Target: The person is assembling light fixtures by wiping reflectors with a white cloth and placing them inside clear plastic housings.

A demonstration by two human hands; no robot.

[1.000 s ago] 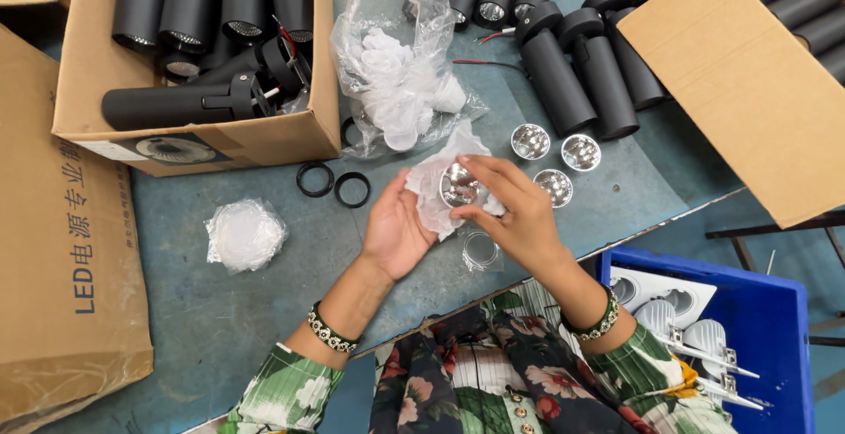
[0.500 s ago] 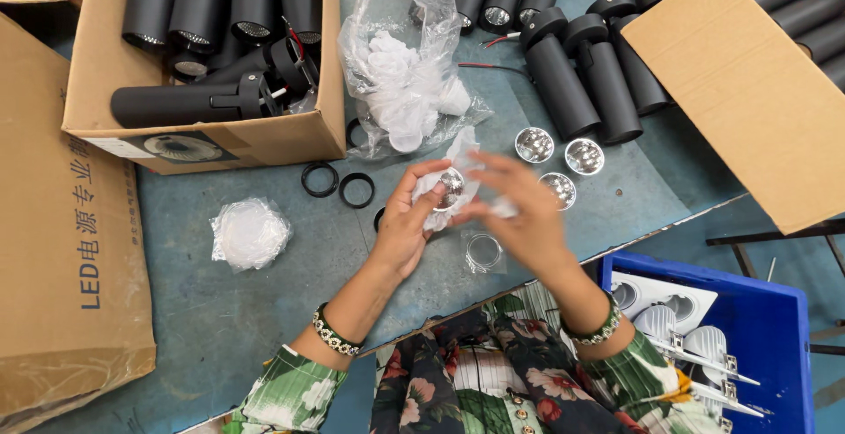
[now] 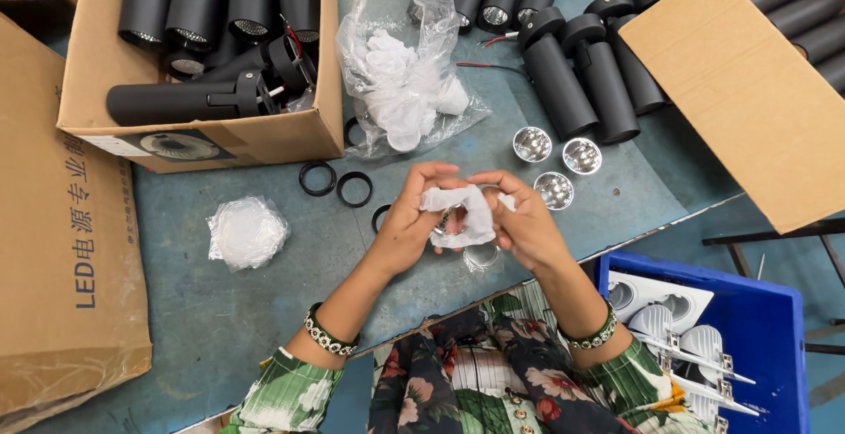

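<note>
1. The left hand [image 3: 407,227] and the right hand [image 3: 526,223] meet above the blue-grey worktop [image 3: 264,311], fingertips facing each other.
2. Both hands pinch a white wrapper [image 3: 462,214] between them; a shiny silver reflector cup [image 3: 447,223] shows partly inside it, against the left hand's fingers.
3. Just below the hands, a clear round piece [image 3: 481,258] lies on the worktop.
4. Just beyond the right hand, three bare silver reflector cups [image 3: 554,189] sit together, with black cylindrical lamp housings [image 3: 581,82] farther out.
5. Beyond the left hand lie two black rings [image 3: 336,183], a clear bag of white-wrapped parts [image 3: 405,82] and a cardboard box [image 3: 211,139] of black housings.
6. Well out to the side of the left hand lies a wrapped round bundle [image 3: 246,231].
7. Near the right wrist stands a blue bin [image 3: 775,311] holding white fittings.
</note>
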